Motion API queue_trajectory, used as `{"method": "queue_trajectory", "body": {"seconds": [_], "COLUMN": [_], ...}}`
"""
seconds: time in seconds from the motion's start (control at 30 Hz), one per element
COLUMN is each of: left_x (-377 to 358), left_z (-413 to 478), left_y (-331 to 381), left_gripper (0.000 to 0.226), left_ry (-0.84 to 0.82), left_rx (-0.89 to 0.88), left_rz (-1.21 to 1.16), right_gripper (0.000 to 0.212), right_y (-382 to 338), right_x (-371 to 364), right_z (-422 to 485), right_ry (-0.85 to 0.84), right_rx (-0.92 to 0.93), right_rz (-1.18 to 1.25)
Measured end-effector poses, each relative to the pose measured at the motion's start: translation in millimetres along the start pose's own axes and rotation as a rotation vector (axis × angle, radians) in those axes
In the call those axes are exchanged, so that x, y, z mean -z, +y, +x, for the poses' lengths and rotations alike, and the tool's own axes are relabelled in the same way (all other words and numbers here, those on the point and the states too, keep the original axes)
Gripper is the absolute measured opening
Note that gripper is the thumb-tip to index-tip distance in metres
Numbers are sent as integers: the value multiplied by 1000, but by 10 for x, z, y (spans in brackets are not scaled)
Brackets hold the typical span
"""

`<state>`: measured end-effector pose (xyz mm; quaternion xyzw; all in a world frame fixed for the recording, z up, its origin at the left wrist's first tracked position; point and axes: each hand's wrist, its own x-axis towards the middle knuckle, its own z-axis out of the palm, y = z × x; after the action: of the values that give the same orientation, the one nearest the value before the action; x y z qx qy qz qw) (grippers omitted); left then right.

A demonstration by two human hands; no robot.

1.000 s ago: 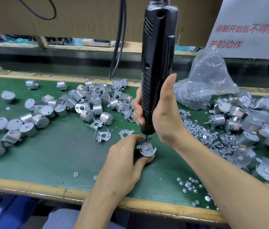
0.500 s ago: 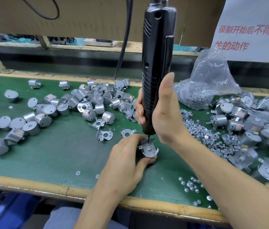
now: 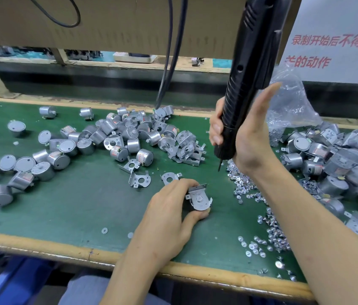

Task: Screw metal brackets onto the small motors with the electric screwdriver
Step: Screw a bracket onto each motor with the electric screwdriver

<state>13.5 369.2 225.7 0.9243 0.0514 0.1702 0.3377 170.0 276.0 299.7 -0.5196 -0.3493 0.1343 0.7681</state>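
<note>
Workbench [image 3: 74, 205]: a green mat with a worn wooden lip along the near and far edges. The widest bare stretch is left of centre, between the motor heaps and the near lip.
Cardboard panel [image 3: 118, 23]: a flat brown sheet hanging across the top, with two dark cables [image 3: 171, 62] dropping in front of it.
Sign [image 3: 338, 40]: white with red characters, cut off at the right edge.
Electric screwdriver [image 3: 250, 69]: a black ribbed barrel tilted with its top to the right and its top out of frame. The bit hangs in air above the mat, beside the screws and clear of the held motor.
Loose motors [image 3: 129, 133]: dull silver cylinders heaped centre and left. A second heap [image 3: 338, 155] on the right runs off frame.
Plastic bag [image 3: 290, 106]: clear and crumpled, partly behind the right hand; its contents are hard to make out.
Right hand [image 3: 250, 137]: fingers [image 3: 215, 128] are wrapped round the lower barrel and the thumb is straight up along it.
Left hand [image 3: 167, 216]: fingers and thumb are clamped on a motor resting on the mat.
Screws [image 3: 244, 183]: a shiny scatter that trails toward the near lip.
Held motor with bracket [image 3: 199, 199]: sits near mid-bench, with a thin stamped plate on top. Its body is mostly hidden, and the screws are possibly seated but too small to tell.
Spare brackets [image 3: 139, 180]: flat plates with bent tabs, lying just beyond the left hand.
Washers [image 3: 104, 230]: two small discs near the front lip.
</note>
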Motion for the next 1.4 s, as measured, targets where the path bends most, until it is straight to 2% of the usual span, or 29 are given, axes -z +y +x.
{"method": "queue_trajectory", "body": {"seconds": [0.27, 0.6, 0.9, 1.4], "left_x": [-7, -16, -19, -23], "left_z": [2, -6, -5, -7], "left_y": [-2, -3, -17, -24], "left_gripper": [39, 38, 38, 37], "left_ry": [-19, -20, -23, -18], "left_rx": [-1, 4, 2, 4], "left_rz": [11, 13, 14, 10], "right_gripper": [73, 75, 87, 86], "right_y": [150, 271, 258, 227], "right_x": [207, 231, 200, 188], "right_z": [62, 82, 78, 64], "right_ry": [154, 180, 154, 159], "right_rx": [4, 10, 9, 16], "right_rz": [-189, -240, -262, -251]}}
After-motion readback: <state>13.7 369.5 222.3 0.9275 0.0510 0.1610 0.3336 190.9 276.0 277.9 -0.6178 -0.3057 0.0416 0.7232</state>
